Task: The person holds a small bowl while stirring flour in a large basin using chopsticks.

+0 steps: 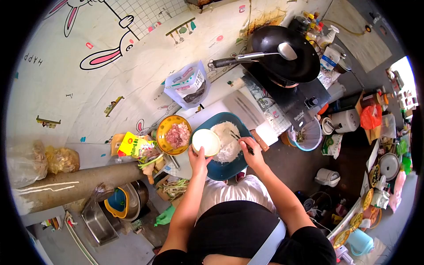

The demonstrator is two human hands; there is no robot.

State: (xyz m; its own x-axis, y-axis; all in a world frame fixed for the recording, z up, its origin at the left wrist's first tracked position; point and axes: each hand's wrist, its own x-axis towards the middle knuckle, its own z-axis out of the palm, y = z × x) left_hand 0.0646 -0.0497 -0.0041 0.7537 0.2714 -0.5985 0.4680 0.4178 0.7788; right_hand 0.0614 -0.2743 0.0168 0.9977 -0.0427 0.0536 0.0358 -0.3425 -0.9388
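Observation:
My left hand (198, 160) grips a small white bowl (206, 140) of pale liquid, tilted over the left side of a teal basin (216, 173). White flour (227, 148) lies inside that basin. Dark chopsticks (235, 136) are held in my right hand (253, 153), their tips at the flour. Left of the basin stands a yellow bowl (162, 141) of chopped pink meat (178, 135). A cleaver (245, 111) rests just behind the basin, its wooden handle (259, 140) near my right hand.
A black wok (282, 42) with a metal spatula (287, 51) sits on the stove (304, 104) at back right. A clear pouch (189, 86) stands behind the basin. To the left are a yellow seasoning packet (134, 145) and a thick pipe (88, 181). A lined bin (306, 134) stands at right.

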